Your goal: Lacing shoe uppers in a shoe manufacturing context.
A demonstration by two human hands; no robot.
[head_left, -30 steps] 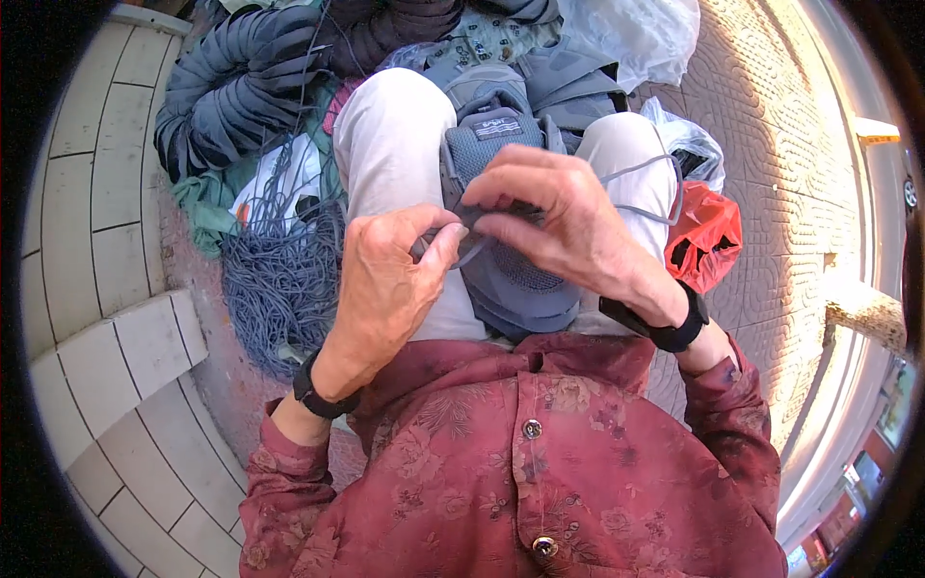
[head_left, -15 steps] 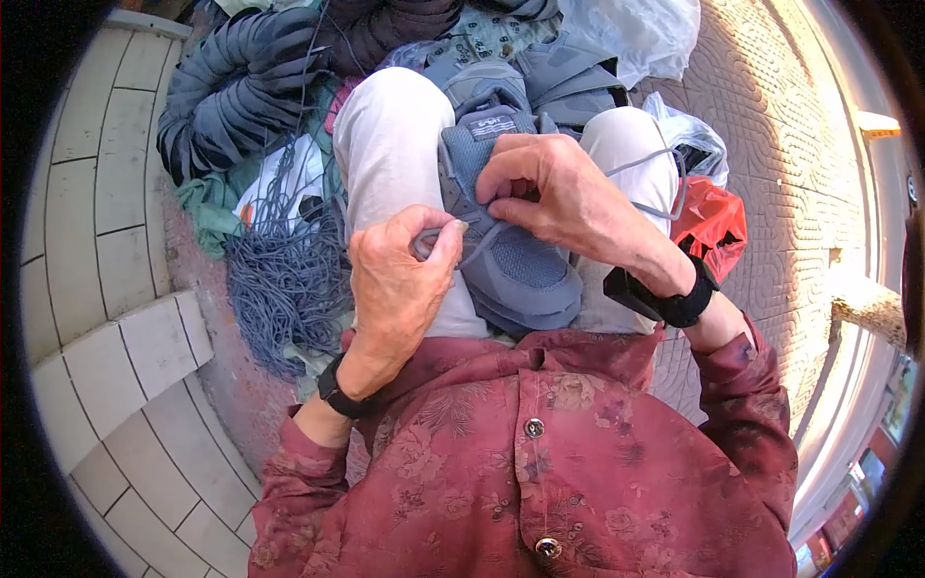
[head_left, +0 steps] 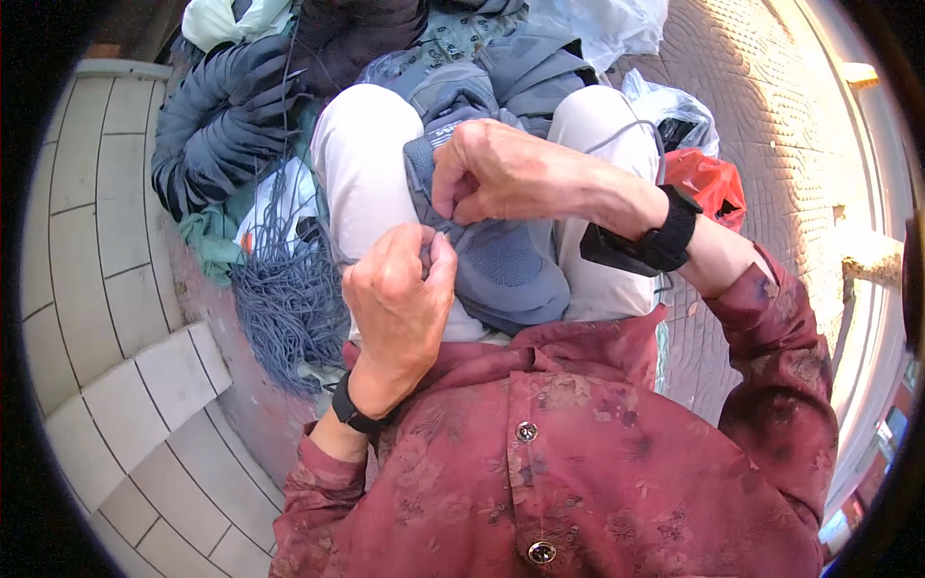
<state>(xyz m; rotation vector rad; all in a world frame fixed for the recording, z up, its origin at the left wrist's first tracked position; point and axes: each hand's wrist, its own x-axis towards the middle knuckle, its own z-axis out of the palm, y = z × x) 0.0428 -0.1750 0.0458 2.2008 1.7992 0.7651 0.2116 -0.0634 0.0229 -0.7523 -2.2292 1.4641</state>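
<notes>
A grey-blue shoe upper (head_left: 511, 268) lies between my knees, its toe toward me and its tongue (head_left: 421, 159) pointing away. My left hand (head_left: 397, 299) is closed in a pinch at the left edge of the upper, with the shoelace mostly hidden in its fingertips. Just beyond it, my right hand (head_left: 506, 173) reaches across the lacing area from the right. Its thumb and fingers are pinched together on the lace, and the hand covers most of the eyelets. A loose grey shoelace (head_left: 626, 128) loops over my right knee.
A tangled heap of grey-blue laces (head_left: 284, 313) lies left of my legs. Beyond it is a coil of stacked dark shoe pieces (head_left: 226, 120). More grey uppers (head_left: 540, 72) lie ahead. At right are a red plastic bag (head_left: 703, 183) and a clear bag (head_left: 674, 106). A tiled ledge (head_left: 145, 395) runs along the left.
Both hands have come closer together, with my right hand shifted left and my left hand turned in toward the shoe upper. The lace stretched between them is now mostly hidden. The whole view has shifted slightly.
</notes>
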